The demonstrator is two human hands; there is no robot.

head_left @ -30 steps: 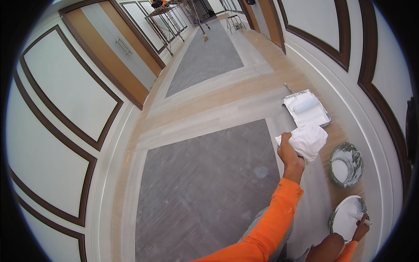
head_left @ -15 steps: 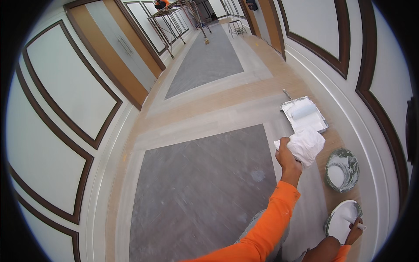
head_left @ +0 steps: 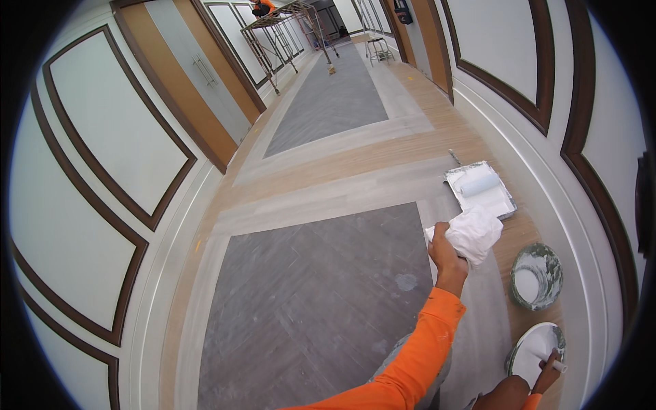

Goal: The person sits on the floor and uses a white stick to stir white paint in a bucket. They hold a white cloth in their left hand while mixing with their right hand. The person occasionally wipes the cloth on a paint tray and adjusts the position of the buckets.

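Observation:
My left hand (head_left: 447,256), at the end of an orange sleeve, is closed around a crumpled white cloth (head_left: 473,236). The cloth hangs over the near end of a paint tray (head_left: 504,203) in this view; whether they touch I cannot tell. A paint roller (head_left: 476,183) with a pale cover lies in the tray, its handle pointing away. At the lower right, my right hand (head_left: 549,372) grips a white-handled tool (head_left: 560,366) over a round bucket of white paint (head_left: 526,355). The tool's far end blends into the white paint, so its kind is unclear.
A paint-smeared green bucket (head_left: 538,277) stands between tray and paint bucket, along the right wall's white skirting (head_left: 547,184). Farther off are a scaffold (head_left: 280,20) with a person in orange (head_left: 262,8) on it, a metal stool (head_left: 378,49) and double doors (head_left: 198,72) at left.
The view has shifted slightly, so the tray and buckets sit a little lower. My left hand still holds the cloth, a bit nearer to me. My right hand keeps its grip over the paint bucket.

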